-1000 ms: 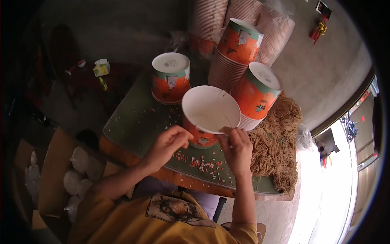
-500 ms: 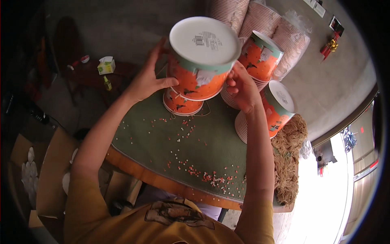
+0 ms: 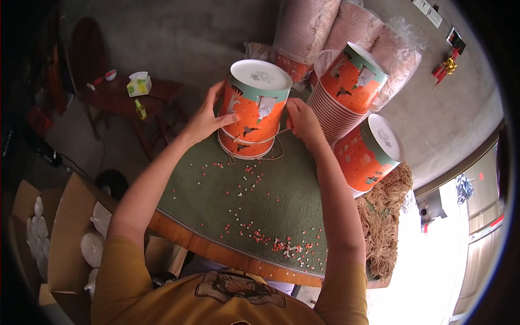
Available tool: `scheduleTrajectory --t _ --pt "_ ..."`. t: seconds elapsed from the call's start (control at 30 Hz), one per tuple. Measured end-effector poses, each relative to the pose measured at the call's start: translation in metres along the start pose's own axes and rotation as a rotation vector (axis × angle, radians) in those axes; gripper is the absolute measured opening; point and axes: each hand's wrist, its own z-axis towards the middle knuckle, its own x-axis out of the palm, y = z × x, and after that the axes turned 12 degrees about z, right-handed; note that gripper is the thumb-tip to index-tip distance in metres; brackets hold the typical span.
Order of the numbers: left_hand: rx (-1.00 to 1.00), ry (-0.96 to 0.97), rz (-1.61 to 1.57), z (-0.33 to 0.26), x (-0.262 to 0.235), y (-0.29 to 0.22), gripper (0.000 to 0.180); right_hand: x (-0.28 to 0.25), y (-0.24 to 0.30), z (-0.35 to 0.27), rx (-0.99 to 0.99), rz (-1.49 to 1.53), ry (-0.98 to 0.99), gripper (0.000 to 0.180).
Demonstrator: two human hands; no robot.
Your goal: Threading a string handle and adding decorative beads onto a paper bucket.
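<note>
An orange paper bucket (image 3: 250,111) with a green band and dark bat shapes stands upside down on the table, white base up. It is nested over another orange bucket (image 3: 250,154), whose rim shows below. My left hand (image 3: 208,120) grips its left side, thumb across the front and fingers behind. A thin cord (image 3: 278,131) runs around the lower front of the bucket toward my right hand (image 3: 303,120). That hand is closed beside the bucket's right side, fingertips pinching the cord. Another loop of cord hangs onto the table at the rim.
Two stacks of upturned orange buckets (image 3: 355,78) (image 3: 371,151) stand on the right. Wrapped bucket stacks (image 3: 309,27) rise behind. A heap of brown cord (image 3: 382,227) lies at the right edge. Small red and white beads (image 3: 287,246) litter the green tabletop (image 3: 216,200). Open cardboard boxes (image 3: 70,238) sit lower left.
The bucket has come down from its raised position over the one on the table, and away from the camera. Both hands moved down with it; the right hand has closed near the cord.
</note>
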Motion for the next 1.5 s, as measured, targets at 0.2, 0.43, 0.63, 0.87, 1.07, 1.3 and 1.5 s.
scheduleTrajectory --t 0.2,0.43,0.63,0.87,1.07,1.3,1.5 --pt "0.002 0.063 0.073 -0.012 0.006 0.025 0.094 0.010 -0.028 -0.018 -0.011 -0.045 -0.042 0.035" --pt "-0.026 0.027 0.094 -0.032 0.009 0.042 0.088 0.006 -0.018 -0.058 -0.316 -0.711 -0.171 0.030" --pt "0.215 -0.474 0.413 -0.049 0.020 -0.024 0.051 -0.101 0.057 -0.136 -0.595 -1.174 -0.713 0.038" --pt "0.585 0.108 0.258 -0.043 0.148 -0.110 0.063 -0.160 0.056 -0.139 -0.481 -0.708 -0.593 0.015" --pt "0.551 0.093 0.219 -0.014 0.217 -0.118 0.070 -0.167 0.074 -0.134 -0.538 -0.526 -0.627 0.018" --pt "0.579 0.088 0.238 -0.006 0.224 -0.112 0.066 -0.173 0.112 -0.157 -0.594 -0.506 -0.727 0.020" --pt "0.361 0.010 0.044 -0.010 0.205 -0.125 0.046 -0.175 0.112 -0.218 -0.914 -0.305 -0.792 0.015"
